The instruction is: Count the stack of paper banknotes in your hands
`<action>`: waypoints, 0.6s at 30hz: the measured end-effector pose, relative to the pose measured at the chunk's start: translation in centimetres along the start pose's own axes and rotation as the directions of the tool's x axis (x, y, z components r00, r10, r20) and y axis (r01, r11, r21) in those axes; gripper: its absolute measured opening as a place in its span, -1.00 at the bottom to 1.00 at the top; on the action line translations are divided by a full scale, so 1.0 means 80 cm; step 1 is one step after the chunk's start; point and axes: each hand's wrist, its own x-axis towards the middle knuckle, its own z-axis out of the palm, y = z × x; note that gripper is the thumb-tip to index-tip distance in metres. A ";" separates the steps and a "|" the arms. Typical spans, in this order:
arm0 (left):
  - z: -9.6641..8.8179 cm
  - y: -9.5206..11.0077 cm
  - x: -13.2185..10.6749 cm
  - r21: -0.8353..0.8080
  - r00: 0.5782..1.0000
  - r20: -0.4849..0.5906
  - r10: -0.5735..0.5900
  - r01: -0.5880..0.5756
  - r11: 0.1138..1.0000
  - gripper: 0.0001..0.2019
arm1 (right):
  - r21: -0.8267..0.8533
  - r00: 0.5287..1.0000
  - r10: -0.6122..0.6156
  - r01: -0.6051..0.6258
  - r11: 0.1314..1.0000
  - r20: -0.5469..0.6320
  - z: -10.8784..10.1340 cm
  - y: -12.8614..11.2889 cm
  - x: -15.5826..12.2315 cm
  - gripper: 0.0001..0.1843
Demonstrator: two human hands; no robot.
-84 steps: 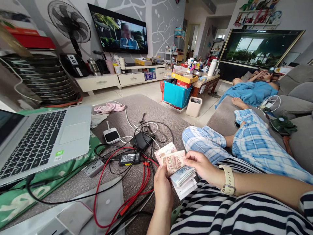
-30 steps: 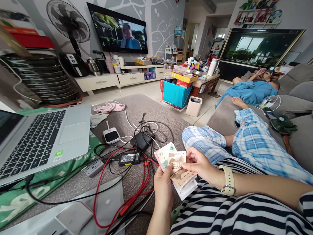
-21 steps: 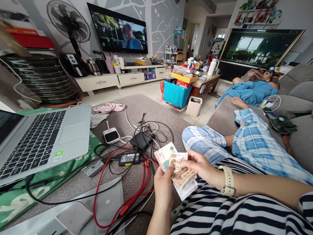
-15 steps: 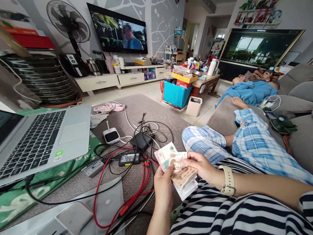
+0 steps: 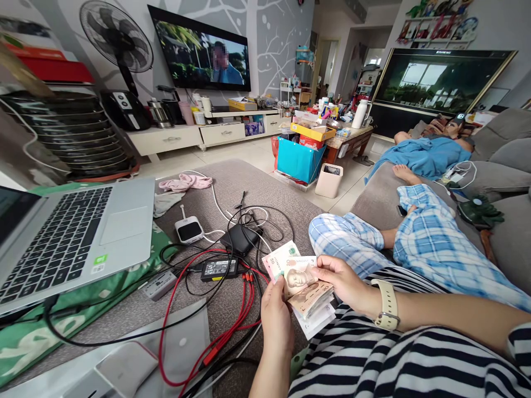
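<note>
A fanned stack of banknotes sits between both hands, low in the middle of the view. My left hand grips the notes from below, thumb pressed on their left part. My right hand, with a cream watch on its wrist, pinches the right edge of the top brownish note between thumb and fingers. Pink and green notes stick out behind the top one, and white paper shows under the stack.
An open laptop lies on a green cloth at left. Red and black cables, a power brick and chargers sprawl over the grey surface. A person in plaid trousers lies on the sofa at right. A teal box and bin stand on the floor.
The top note changed from a "20" note to a brownish one; my right hand has been sliding notes across the stack while my left hand kept its grip.
</note>
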 end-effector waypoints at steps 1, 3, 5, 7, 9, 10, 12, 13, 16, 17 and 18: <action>0.000 0.000 0.000 0.005 1.000 -0.002 0.003 -0.003 1.000 -0.70 | 0.001 1.000 0.001 -0.001 1.000 0.000 0.001 -0.001 0.000 -0.63; 0.001 0.001 -0.001 0.016 1.000 -0.008 0.004 -0.004 1.000 -0.70 | 0.004 1.000 0.006 -0.006 1.000 0.002 0.001 -0.003 -0.001 -0.63; 0.001 0.002 -0.002 0.023 1.000 -0.013 0.007 -0.007 1.000 -0.70 | -0.002 1.000 0.012 -0.012 1.000 0.010 0.000 -0.002 -0.001 -0.63; 0.002 0.004 -0.003 0.040 1.000 -0.024 0.019 -0.018 0.999 -0.70 | -0.011 1.000 0.013 -0.013 1.000 0.024 -0.001 -0.001 0.000 -0.63; 0.004 0.006 -0.004 0.070 0.998 -0.041 0.037 -0.034 0.997 -0.70 | -0.017 0.999 0.007 -0.007 1.000 0.036 -0.002 0.000 0.000 -0.63; 0.004 0.007 -0.005 0.082 0.998 -0.047 0.043 -0.040 0.996 -0.70 | -0.017 0.999 0.006 -0.005 1.000 0.041 -0.002 0.000 0.000 -0.64; 0.006 0.009 -0.006 0.092 0.998 -0.051 0.048 -0.043 0.995 -0.70 | -0.011 0.999 0.006 -0.005 1.000 0.047 -0.002 0.001 0.000 -0.65; 0.006 0.009 -0.007 0.091 0.998 -0.050 0.044 -0.039 0.995 -0.71 | -0.010 0.999 0.005 -0.005 1.000 0.048 -0.002 0.001 0.000 -0.65; 0.008 0.009 -0.008 0.082 0.999 -0.040 0.033 -0.029 0.996 -0.71 | -0.016 0.999 0.003 -0.002 1.000 0.045 -0.003 0.001 0.000 -0.65; 0.008 0.009 -0.008 0.076 0.999 -0.037 0.030 -0.027 0.997 -0.70 | -0.018 0.999 0.003 -0.002 1.000 0.043 -0.003 0.001 0.000 -0.64; 0.009 0.009 -0.009 0.068 0.999 -0.037 0.026 -0.023 0.997 -0.70 | -0.018 0.999 0.003 -0.002 1.000 0.041 -0.003 0.001 0.000 -0.64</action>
